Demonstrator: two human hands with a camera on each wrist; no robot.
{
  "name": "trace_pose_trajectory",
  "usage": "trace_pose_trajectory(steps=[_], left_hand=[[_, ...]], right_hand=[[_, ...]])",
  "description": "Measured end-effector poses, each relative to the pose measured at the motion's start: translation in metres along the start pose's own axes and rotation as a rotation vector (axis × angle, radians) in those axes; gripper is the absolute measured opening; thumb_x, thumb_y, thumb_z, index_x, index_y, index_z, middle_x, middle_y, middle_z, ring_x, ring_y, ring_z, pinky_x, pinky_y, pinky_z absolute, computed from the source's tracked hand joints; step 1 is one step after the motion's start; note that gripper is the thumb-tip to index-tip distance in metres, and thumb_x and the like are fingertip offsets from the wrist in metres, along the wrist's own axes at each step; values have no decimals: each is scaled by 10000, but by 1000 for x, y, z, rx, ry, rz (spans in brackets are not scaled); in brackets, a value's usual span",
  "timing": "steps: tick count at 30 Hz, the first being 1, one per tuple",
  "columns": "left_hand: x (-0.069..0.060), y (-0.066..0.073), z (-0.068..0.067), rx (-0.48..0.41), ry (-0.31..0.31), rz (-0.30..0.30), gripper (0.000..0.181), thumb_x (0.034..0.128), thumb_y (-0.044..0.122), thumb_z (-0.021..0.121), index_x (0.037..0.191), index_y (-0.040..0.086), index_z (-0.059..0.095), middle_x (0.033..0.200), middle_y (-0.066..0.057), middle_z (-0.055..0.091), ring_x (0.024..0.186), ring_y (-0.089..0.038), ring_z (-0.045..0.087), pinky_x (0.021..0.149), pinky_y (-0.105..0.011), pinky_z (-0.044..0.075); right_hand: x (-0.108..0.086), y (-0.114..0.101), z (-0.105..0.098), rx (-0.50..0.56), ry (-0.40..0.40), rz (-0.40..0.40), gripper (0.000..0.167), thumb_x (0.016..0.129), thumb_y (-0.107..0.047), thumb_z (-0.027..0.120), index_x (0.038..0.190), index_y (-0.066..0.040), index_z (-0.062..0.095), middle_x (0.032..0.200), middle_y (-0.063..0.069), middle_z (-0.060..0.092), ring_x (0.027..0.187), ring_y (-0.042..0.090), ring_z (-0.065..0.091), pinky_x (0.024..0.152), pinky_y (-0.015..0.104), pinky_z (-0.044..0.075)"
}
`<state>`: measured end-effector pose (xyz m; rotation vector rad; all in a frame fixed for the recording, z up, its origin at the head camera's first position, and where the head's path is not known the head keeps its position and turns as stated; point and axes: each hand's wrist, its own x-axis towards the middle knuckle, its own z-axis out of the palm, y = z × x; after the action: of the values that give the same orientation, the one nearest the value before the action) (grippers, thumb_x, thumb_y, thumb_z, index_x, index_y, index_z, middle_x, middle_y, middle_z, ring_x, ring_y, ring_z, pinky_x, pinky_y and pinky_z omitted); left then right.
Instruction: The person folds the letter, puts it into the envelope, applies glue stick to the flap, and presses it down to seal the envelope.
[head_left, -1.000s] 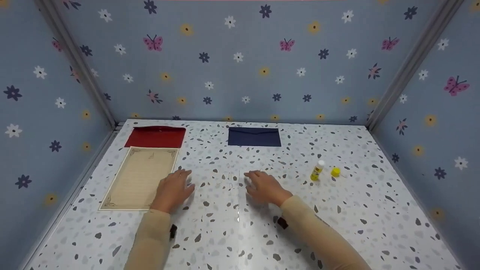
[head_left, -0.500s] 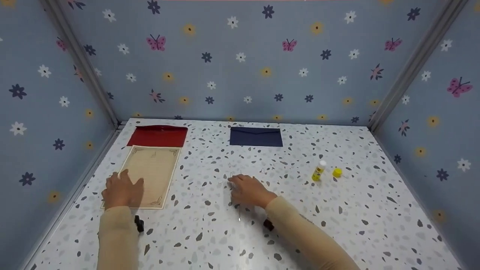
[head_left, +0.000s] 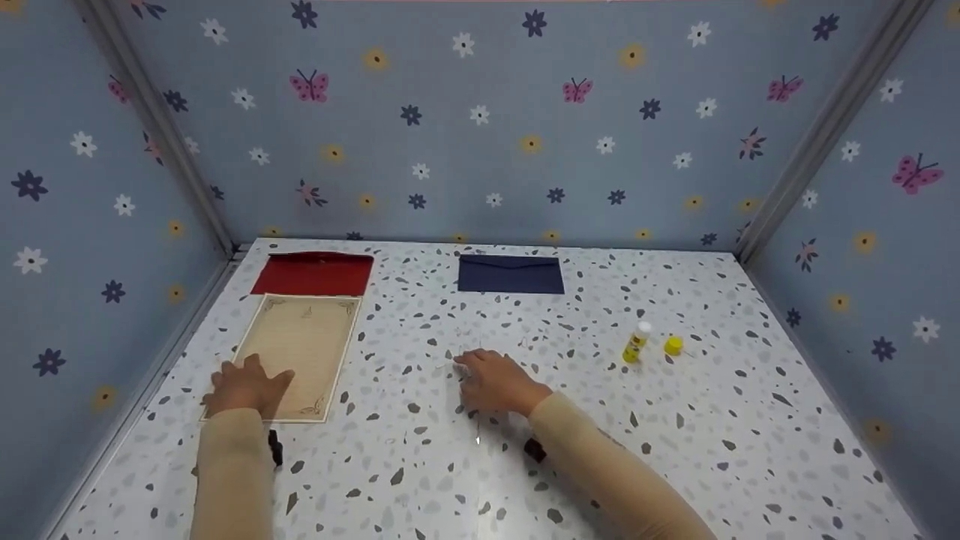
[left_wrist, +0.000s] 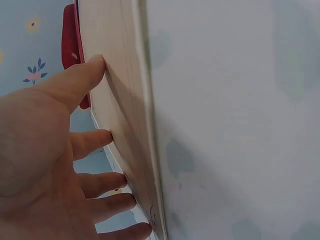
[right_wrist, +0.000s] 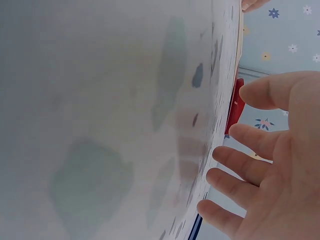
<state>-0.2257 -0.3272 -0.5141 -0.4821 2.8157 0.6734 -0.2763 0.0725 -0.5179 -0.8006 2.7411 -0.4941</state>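
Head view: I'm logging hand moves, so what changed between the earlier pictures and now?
The left hand moved left, from the right edge of the paper to over its lower left part. The right hand shifted slightly left. Neither took hold of anything or let anything go. The paper, red envelope, blue envelope, glue stick and yellow cap stayed put.

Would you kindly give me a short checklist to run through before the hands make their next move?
1. Left hand at the sheet of paper: ok, over its near left part.
2. Left hand pressing firmly: cannot tell.
3. Sheet of paper fully uncovered: not ok, the left hand hides its near left corner in the head view.
4. Right hand free: ok, it holds nothing.
5. Glue stick uncapped: ok, the yellow cap sits apart beside it.
6. Dark blue envelope clear of both hands: ok.
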Motion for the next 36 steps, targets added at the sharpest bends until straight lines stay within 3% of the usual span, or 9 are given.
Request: trace_pose_trajectory(steps=[5, 12, 24, 30, 36], left_hand=[[-1, 3, -1, 30, 2, 18, 914, 934, 526, 606, 1432, -168, 281, 1278, -500, 319, 1180, -637, 330, 928, -767, 312], [-10, 17, 12, 60, 7, 44, 887, 964, 506, 569, 1448, -174, 268, 1278, -513, 315, 1199, -643, 333, 937, -756, 312], [-35, 80, 39, 201, 37, 166, 811, 943, 469, 621, 1357, -193, 402, 1191, -477, 439, 1131, -592, 448, 943, -705, 373], [-48, 113, 57, 270, 33, 223, 772, 926, 477, 654, 1316, -163, 471, 1136, -423, 500, 1059, -509, 503, 886, -647, 430], [-59, 145, 73, 342, 72, 304, 767, 920, 496, 661, 1345, -123, 507, 1107, -382, 532, 1048, -494, 531, 893, -605, 452]], right_hand=[[-1, 6, -1, -11, 22, -39, 537, 990, -260, 579, 1499, -145, 452, 1487, 72, 480, 1356, 278, 454, 1126, 414, 354], [-5, 13, -4, -17, 23, -23, 520, 1004, -287, 555, 1499, -165, 450, 1490, 78, 471, 1353, 293, 452, 1112, 440, 371], [-12, 30, -15, 5, 39, 18, 491, 1029, -272, 500, 1501, -148, 447, 1512, 74, 451, 1395, 288, 402, 1148, 458, 312], [-17, 38, -18, -15, 63, 16, 476, 1019, -269, 519, 1465, -108, 483, 1472, 104, 488, 1357, 313, 446, 1123, 480, 346], [-21, 49, -22, -13, 84, 46, 493, 1007, -271, 567, 1466, -111, 485, 1458, 109, 497, 1329, 312, 468, 1105, 489, 365]])
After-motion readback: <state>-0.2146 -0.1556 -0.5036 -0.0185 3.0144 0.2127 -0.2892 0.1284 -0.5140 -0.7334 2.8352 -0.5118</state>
